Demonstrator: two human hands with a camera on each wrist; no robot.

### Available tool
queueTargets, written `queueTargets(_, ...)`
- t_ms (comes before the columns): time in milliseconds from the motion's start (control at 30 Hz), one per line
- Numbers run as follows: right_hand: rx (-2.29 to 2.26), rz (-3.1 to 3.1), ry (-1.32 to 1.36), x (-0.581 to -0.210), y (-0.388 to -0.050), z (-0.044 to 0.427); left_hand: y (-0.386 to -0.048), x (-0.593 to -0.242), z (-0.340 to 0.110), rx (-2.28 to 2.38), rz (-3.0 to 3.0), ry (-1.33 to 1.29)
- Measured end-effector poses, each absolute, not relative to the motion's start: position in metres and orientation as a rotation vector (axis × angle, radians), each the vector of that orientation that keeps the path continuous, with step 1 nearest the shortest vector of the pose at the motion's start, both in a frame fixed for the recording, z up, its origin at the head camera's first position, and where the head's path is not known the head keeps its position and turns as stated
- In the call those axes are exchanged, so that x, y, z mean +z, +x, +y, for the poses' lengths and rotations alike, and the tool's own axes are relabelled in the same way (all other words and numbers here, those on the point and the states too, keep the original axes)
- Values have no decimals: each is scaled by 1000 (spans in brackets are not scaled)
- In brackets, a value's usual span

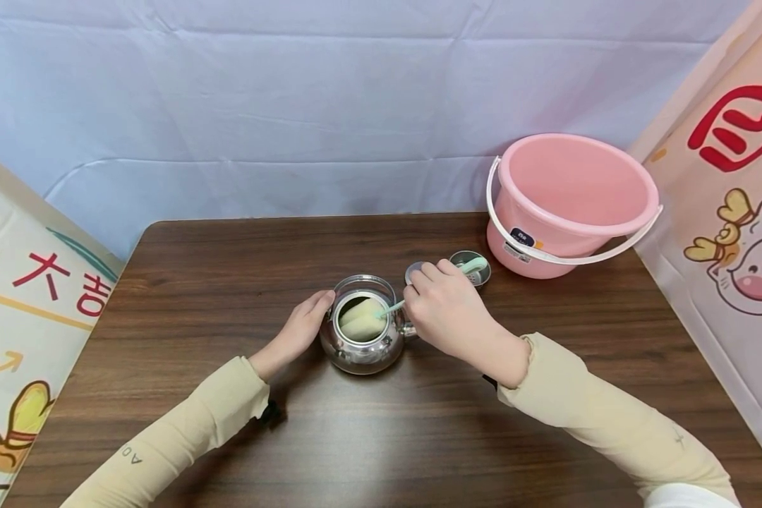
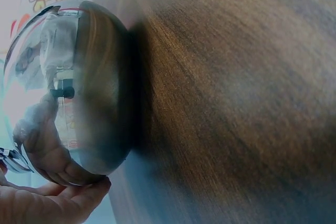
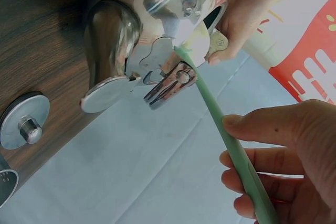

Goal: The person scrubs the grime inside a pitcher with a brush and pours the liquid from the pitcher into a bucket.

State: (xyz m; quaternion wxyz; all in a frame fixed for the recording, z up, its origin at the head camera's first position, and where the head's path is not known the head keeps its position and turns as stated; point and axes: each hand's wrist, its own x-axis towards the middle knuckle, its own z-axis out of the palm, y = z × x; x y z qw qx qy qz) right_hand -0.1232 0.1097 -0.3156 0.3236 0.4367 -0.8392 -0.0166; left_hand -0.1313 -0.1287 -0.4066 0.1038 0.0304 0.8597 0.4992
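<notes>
In the head view, just below the middle of the frame, my left hand (image 1: 301, 324) is cupping the left side of the steel kettle (image 1: 365, 358), while my right hand (image 1: 447, 310), right of centre, is gripping the sponge brush (image 1: 365, 324) by its slim green handle, with no gap showing in the fist. The pale sponge head is sitting inside the kettle's mouth, to the lower left of that fist, and the handle's tail is sticking out to the upper right over a metal strainer (image 1: 480, 278). I'm judging the brush to be light, soft and squashy at the head but fairly stiff along the handle, so the handle is offering the best hold; the kettle is looking rigid, heavier and slippery on its polished wall, better steadied by its broad sides. In the left wrist view, the kettle is filling the left of the frame and my fingertips are resting against its belly at lower left; I can't tell how the thumb is lying. In the right wrist view, my thumb and fingers at lower right are pinching the handle, with the sponge lying beyond my fingertips, at upper centre.
</notes>
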Motion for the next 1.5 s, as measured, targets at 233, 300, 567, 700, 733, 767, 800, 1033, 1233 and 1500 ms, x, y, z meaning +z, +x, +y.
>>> queueTargets(233, -50, -2216, 1143, -315, -119, 112, -132, -408, -129, 1469, 2541, 94)
queueTargets(300, -58, -2224, 1144, -315, -118, 113, -132, -408, -129, 1468, 2539, 98)
queueTargets(567, -43, -2219, 1151, -315, -116, 111, -133, -409, -130, 1460, 2556, 98)
queueTargets(700, -38, -2211, 1159, -316, -114, 108, -132, -409, -130, 1450, 2567, 100)
queueTargets(733, -38, -2211, 1161, -316, -114, 107, -132, -409, -130, 1448, 2569, 103)
queueTargets(767, -38, -2211, 1164, -316, -114, 106, -132, -409, -130, 1449, 2568, 103)
queueTargets(800, -39, -2210, 1166, -315, -113, 105, -132, -409, -130, 1447, 2569, 105)
queueTargets(1033, -58, -2199, 1182, -315, -114, 99, -132, -407, -129, 1453, 2560, 100)
queueTargets(1233, -62, -2211, 1158, -314, -119, 100, -132, -407, -129, 1452, 2551, 104)
queueTargets(1500, -25, -2203, 1132, -311, -120, 106, -132, -407, -129, 1458, 2555, 98)
